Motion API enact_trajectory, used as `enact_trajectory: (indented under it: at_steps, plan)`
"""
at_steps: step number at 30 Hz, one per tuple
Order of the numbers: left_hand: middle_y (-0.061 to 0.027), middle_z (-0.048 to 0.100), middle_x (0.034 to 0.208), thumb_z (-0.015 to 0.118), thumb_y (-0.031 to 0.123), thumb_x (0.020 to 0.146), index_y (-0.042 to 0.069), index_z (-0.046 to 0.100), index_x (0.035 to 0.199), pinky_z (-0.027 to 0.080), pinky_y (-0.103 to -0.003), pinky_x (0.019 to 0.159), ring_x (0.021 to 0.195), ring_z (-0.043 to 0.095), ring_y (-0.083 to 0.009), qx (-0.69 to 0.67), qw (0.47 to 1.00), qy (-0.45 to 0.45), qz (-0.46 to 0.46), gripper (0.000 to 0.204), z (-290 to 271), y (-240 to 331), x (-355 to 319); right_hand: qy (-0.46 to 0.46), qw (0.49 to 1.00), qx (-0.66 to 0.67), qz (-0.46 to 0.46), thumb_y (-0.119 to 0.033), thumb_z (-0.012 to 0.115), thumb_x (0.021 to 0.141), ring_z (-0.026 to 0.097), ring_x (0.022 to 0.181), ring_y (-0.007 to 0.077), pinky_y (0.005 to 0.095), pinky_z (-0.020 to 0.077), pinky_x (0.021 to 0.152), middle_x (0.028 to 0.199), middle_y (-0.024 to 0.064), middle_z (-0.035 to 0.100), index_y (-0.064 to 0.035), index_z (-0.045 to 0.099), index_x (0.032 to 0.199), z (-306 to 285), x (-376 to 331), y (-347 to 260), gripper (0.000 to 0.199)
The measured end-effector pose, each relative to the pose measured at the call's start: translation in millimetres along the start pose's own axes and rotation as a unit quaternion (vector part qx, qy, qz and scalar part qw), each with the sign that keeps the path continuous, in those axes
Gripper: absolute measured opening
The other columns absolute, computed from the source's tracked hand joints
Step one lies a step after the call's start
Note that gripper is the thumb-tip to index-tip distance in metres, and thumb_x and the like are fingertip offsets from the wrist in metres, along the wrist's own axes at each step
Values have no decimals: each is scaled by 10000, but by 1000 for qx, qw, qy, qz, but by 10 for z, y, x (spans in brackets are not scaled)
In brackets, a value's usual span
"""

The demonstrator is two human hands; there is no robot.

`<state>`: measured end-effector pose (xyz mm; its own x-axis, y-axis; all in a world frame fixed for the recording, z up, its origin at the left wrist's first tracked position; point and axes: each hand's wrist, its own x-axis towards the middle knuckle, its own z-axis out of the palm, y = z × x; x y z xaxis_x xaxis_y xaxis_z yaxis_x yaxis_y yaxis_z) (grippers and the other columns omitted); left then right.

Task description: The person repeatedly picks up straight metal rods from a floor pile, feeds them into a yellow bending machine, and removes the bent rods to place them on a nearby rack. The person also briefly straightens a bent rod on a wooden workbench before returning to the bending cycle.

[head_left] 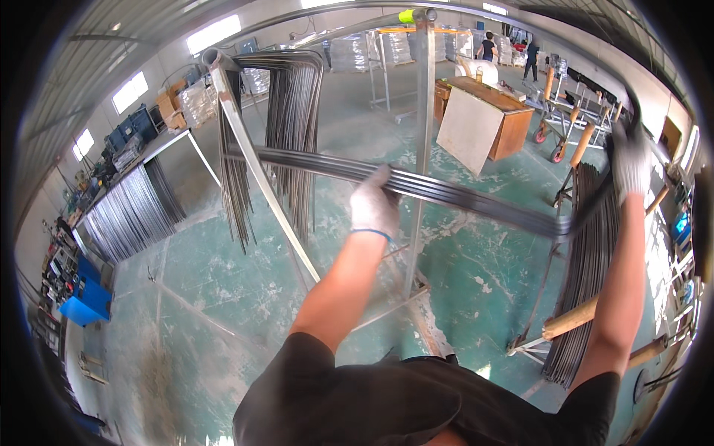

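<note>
My left hand (374, 204), in a pale work glove, grips a bundle of bent dark metal rods (461, 195) from above at its middle. The bundle runs nearly level from the upper left to the right. My right hand (629, 160), also gloved, holds the bundle's bent right end, raised high. The left end of the bundle reaches a tall metal rack (253, 171) where several more bent rods (294, 111) hang over a top bar.
A vertical steel post (422, 149) stands just behind the bundle. A cart with wooden handles and stacked rods (587, 282) is at my right. A wooden cabinet (491, 115) stands further back. Rod stacks lean on a table (134, 208) at left. Two people stand far off.
</note>
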<state>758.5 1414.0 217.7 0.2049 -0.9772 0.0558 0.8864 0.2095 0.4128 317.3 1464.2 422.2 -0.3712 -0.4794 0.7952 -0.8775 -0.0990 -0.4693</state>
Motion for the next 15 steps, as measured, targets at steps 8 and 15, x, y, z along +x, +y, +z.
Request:
enact_trajectory:
  at_steps: [8, 15]
  plan:
    - [-154, 744, 1067, 547, 175, 1078, 4, 649, 1096, 627, -489, 943, 1034, 731, -307, -94, 995, 5, 40, 200, -4, 904, 779, -105, 963, -58, -239, -451, 582, 1024, 688, 1153, 438, 506, 533, 987, 1194, 287, 719, 15, 730, 1201, 797, 673, -3180, 520]
    - [-179, 732, 1088, 534, 310, 1098, 13, 654, 1125, 610, -479, 926, 1000, 721, -323, 18, 993, -110, 47, 322, -201, 863, 514, -114, 952, 50, -279, -406, 570, 1042, 703, 1061, 448, 510, 536, 954, 1131, 294, 728, 35, 753, 1129, 940, 475, -3131, 486]
